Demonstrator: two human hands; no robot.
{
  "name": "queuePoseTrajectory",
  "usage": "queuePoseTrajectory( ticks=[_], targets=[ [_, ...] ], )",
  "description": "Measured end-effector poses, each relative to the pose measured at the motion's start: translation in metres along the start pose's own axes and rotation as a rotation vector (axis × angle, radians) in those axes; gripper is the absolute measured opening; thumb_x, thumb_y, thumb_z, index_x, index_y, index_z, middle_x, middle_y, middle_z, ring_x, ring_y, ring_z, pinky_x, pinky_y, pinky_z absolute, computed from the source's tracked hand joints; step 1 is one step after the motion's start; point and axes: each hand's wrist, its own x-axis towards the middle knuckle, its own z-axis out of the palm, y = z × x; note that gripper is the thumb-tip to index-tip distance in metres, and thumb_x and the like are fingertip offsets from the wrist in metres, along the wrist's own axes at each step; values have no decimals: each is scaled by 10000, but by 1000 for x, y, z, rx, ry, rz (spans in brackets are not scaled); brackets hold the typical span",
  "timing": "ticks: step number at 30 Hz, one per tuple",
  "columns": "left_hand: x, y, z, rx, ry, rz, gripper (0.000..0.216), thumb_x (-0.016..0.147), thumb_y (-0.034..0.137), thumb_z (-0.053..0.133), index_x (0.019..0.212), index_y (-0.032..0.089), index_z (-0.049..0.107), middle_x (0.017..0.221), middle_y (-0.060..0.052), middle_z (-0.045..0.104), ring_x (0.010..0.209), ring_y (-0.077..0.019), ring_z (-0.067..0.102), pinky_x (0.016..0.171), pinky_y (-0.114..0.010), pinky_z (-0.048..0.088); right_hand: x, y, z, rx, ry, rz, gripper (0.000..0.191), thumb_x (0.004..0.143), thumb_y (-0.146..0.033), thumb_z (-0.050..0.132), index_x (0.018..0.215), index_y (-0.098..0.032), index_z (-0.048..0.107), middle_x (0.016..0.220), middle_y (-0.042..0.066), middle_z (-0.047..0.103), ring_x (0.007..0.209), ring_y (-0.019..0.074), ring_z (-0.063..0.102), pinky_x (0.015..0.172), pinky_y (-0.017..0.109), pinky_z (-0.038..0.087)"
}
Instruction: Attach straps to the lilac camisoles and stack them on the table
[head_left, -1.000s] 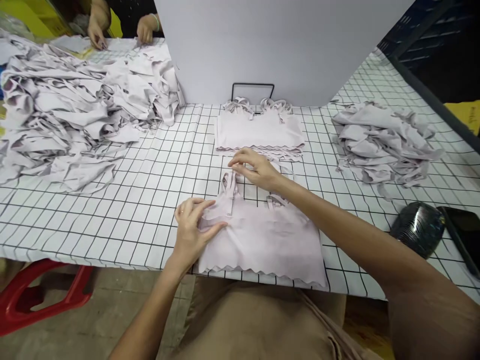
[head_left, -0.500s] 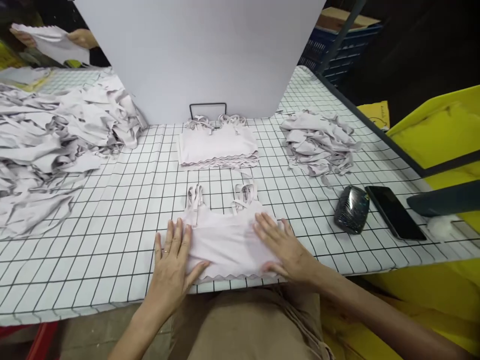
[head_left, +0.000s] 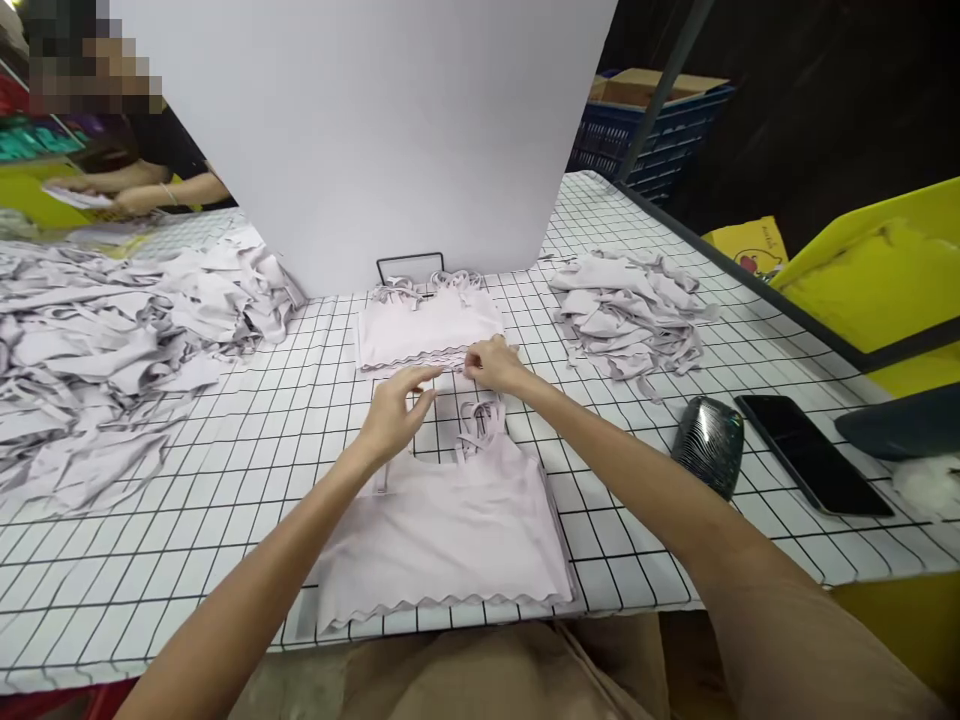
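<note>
A pale pink camisole top (head_left: 450,530) with a scalloped hem lies flat at the table's front edge, its thin straps (head_left: 481,425) bunched at the far side. More fabric layers show beneath its right edge. My left hand (head_left: 394,410) is over its left strap, thumb and fingers apart and holding nothing. Beyond it lies a neat stack of similar tops (head_left: 427,330), scalloped edges facing me. My right hand (head_left: 493,363) is at the stack's front right corner with fingertips pinched together; what lies between them is too small to make out.
A large heap of pale fabric pieces (head_left: 112,340) covers the left side. A smaller heap (head_left: 630,315) lies right of the stack. Nearer are a dark glossy object (head_left: 709,445) and a phone (head_left: 814,455). A white panel (head_left: 375,130) rises behind the stack; a person works beyond it.
Both hands have lifted off the near top and reached forward toward the stack. My right hand has gone from flat to pinched. The view has shifted slightly.
</note>
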Motion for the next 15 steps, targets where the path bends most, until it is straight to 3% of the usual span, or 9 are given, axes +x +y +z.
queuePoseTrajectory(
  ticks=[2,4,7,10,13,15],
  targets=[
    [28,-11,17,130,-106,21,439,897,108,526,1308,224,630,1336,-69,666,1217,-244,598,1032,-435,502,-4,2,0,7,7,-17,82,888,-216,611,812,-199,637,944,71,707,1116,299,514,1032,661,318],
    [52,-18,33,221,-174,-3,490,838,41,531,1280,219,646,1270,-71,696,1168,-260,607,1036,-464,477,-7,3,0,2,22,-25,83,864,-235,651,797,-198,620,961,82,704,1134,322,499,1047,712,254],
    [73,-25,46,245,-176,-54,267,807,55,587,991,175,738,1061,-107,735,1086,-305,622,1005,-497,461,-10,5,0,24,28,-43,169,824,-183,676,695,-184,567,991,97,693,1163,341,483,1054,727,223],
    [74,-28,42,218,-166,-100,73,817,153,666,755,170,699,911,-104,731,1017,-299,640,964,-463,475,-14,11,-4,127,23,-84,170,854,-153,607,699,-181,545,917,75,694,1065,274,553,1036,596,357],
    [60,-25,27,91,-192,-155,143,889,286,642,805,174,670,798,-62,729,819,-215,680,808,-360,531,-23,17,-15,268,14,-144,104,860,-173,592,763,-180,554,856,51,701,915,188,616,918,386,481],
    [46,-16,17,-208,-235,-262,229,898,386,650,861,160,656,751,-55,726,728,-178,689,729,-314,545,-32,20,-24,403,-10,-190,64,865,-213,597,820,-176,572,831,44,711,853,158,644,836,313,509]
  ],
)
